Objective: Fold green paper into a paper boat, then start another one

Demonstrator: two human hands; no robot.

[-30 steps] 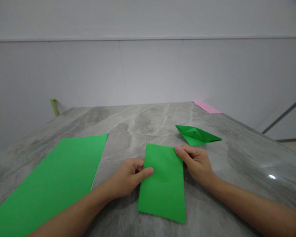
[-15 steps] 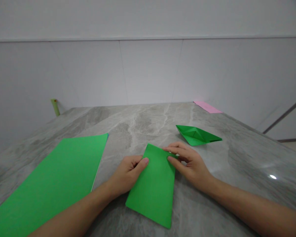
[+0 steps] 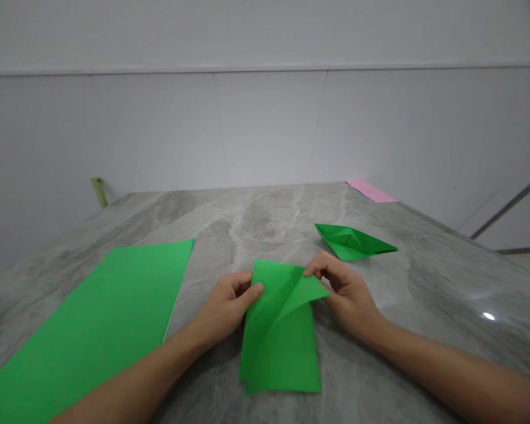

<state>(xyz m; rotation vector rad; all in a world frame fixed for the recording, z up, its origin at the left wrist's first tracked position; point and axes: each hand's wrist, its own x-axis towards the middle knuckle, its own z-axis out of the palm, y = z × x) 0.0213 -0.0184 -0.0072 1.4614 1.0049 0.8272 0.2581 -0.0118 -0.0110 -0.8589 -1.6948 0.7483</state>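
Observation:
A folded sheet of green paper [image 3: 282, 353] is held between my two hands, low in the middle of the view. My left hand [image 3: 229, 303] pinches its upper left edge, thumb on top and fingers behind. At the upper right, my right hand [image 3: 347, 294] grips a corner of the top layer, which is lifted and curls over towards me. Under that raised flap the lower layer shows. Just beyond my right hand a folded green paper boat [image 3: 353, 242] rests on the table, apart from the fingers.
A stack of large green paper [image 3: 110, 318] lies at the left of the grey marbled table [image 3: 247, 224]. Pink paper [image 3: 371, 191] lies at the far right corner by the white wall [image 3: 265, 129]. A light green strip [image 3: 99, 192] stands at the far left edge.
The folded sheet has turned so that its lower end swings right. My right hand has taken hold of the top layer's upper right corner and lifted it open. The boat has not moved.

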